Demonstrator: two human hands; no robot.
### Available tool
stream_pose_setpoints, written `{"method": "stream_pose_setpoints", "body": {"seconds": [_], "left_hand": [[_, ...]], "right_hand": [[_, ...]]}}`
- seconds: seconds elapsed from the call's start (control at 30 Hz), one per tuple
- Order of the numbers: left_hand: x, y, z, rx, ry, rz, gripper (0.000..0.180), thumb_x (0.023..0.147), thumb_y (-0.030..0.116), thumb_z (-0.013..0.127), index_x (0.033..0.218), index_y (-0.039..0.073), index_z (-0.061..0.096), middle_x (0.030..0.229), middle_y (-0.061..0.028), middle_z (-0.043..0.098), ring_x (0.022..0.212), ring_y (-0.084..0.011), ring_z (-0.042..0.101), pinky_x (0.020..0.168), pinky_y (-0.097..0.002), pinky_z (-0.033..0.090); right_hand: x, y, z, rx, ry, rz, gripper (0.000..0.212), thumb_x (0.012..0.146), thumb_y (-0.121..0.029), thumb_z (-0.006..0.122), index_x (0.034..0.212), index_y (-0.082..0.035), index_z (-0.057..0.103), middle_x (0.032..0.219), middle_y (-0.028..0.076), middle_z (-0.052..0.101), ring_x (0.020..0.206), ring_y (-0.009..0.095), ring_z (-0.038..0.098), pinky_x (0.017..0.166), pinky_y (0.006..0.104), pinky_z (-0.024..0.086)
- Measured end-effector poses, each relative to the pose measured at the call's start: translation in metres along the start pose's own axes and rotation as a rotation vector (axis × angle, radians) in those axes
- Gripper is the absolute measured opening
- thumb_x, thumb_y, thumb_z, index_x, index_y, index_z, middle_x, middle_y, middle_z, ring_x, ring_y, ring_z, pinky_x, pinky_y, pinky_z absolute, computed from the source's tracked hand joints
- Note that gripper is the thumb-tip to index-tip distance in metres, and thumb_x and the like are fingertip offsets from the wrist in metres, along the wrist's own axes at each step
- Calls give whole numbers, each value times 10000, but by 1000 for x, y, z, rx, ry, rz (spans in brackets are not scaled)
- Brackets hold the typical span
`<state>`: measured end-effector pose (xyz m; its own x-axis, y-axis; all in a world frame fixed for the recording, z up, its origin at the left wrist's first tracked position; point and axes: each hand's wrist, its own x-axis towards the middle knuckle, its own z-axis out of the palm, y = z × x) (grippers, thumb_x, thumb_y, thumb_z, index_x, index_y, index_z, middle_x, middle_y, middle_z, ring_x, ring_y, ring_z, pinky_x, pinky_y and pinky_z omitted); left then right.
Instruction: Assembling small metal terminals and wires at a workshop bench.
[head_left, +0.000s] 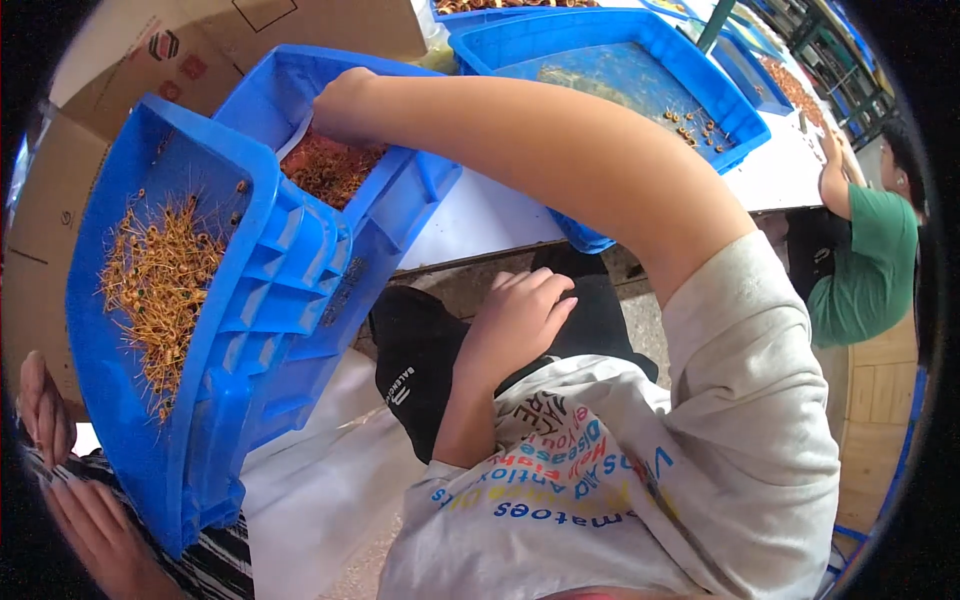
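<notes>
The right hand [345,107] reaches into a blue bin [400,215], knuckles up and fingers curled; its fingertips are turned away, so I cannot tell whether they close on anything. Just beside it, a white curved strip [297,135] shows at the bin's inner wall, and below lie the reddish-brown shreds [330,172], heaped inside that bin. The left hand [515,325] rests over the lap, holding nothing that shows, its fingers loosely extended and slightly bent. To the left, a tilted blue crate [215,345] holds a pile of thin golden stalks [165,290] and stands in front of part of the bin. A cardboard box [230,50] is behind them, and a wide blue tray [600,30] with a few small brown pieces [700,130] sits on the white table [480,215]. The right forearm crosses in front of the tray and table. Another person's hands [95,520] at lower left and a person in green [870,265] at right are partly cut off by the dark rim.
</notes>
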<state>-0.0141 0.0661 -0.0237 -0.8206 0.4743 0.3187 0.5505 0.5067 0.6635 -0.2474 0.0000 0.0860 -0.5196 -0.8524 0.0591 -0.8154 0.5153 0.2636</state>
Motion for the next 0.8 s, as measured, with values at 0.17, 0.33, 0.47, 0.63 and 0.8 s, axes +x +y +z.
{"method": "stream_pose_setpoints", "body": {"seconds": [0.17, 0.33, 0.47, 0.63, 0.8], "left_hand": [[-1, -1, -4, 26, -12, -19, 184, 902, 178, 608, 1018, 46, 662, 904, -73, 677, 740, -276, 610, 781, -359, 476], [4, 8, -12, 19, -9, -21, 190, 903, 180, 605, 1025, 44, 659, 932, -79, 685, 764, -286, 619, 786, -372, 480], [-3, 0, -7, 25, 15, -45, 200, 904, 193, 608, 1034, 49, 656, 925, -75, 682, 760, -288, 619, 784, -378, 483], [-2, -3, 0, 48, -80, -82, 173, 904, 196, 612, 1008, 61, 647, 942, -87, 674, 823, -307, 637, 827, -401, 473], [-8, -2, -1, 46, -56, -131, 185, 907, 209, 611, 1021, 68, 649, 957, -78, 672, 837, -313, 635, 835, -398, 472]], "right_hand": [[-1, 1, -8, -58, -112, -51, 221, 761, -89, 729, 982, -93, 741, 963, 119, 737, 852, 315, 707, 698, 436, 580], [17, 11, 24, -16, -69, -61, 192, 762, -71, 720, 950, -98, 749, 946, 119, 739, 831, 321, 706, 702, 433, 583], [-9, -1, -11, -18, -36, -103, 163, 770, -57, 715, 926, -85, 755, 920, 121, 739, 803, 319, 704, 694, 417, 586], [-51, 15, -47, -33, 45, -59, 142, 765, -64, 727, 904, -53, 754, 873, 121, 731, 753, 292, 700, 676, 392, 585], [-69, 9, -66, 49, 100, 4, 126, 793, -82, 736, 912, -37, 741, 822, 92, 714, 674, 197, 672, 610, 291, 553]]}}
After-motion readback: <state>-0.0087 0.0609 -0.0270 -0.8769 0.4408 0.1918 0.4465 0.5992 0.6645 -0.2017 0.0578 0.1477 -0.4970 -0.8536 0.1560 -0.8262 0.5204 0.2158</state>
